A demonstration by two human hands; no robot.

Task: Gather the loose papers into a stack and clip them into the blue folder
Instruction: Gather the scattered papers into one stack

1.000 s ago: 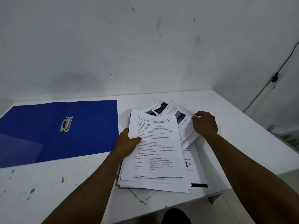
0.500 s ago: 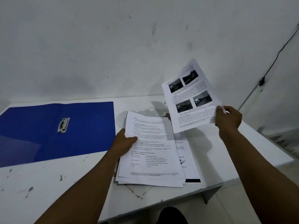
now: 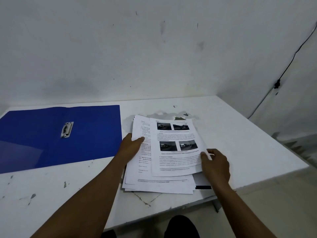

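A rough stack of printed papers lies on the white table, right of the open blue folder. The folder lies flat, its metal clip near the middle. My left hand grips the stack's left edge, thumb on top. My right hand pinches the right edge of a sheet with four dark photos, which now lies on top of the stack, shifted slightly right. One more sheet with a black bar pokes out under the stack at the lower right.
The white table has chipped paint behind and in front of the papers; its right edge and front corner are close to the stack. A wall stands behind, with a black cable running down on the right.
My right hand lifted the photo sheet from the pile's far right, raised it in the air, then brought it down onto the top of the stack. My left hand stayed on the stack's left edge.
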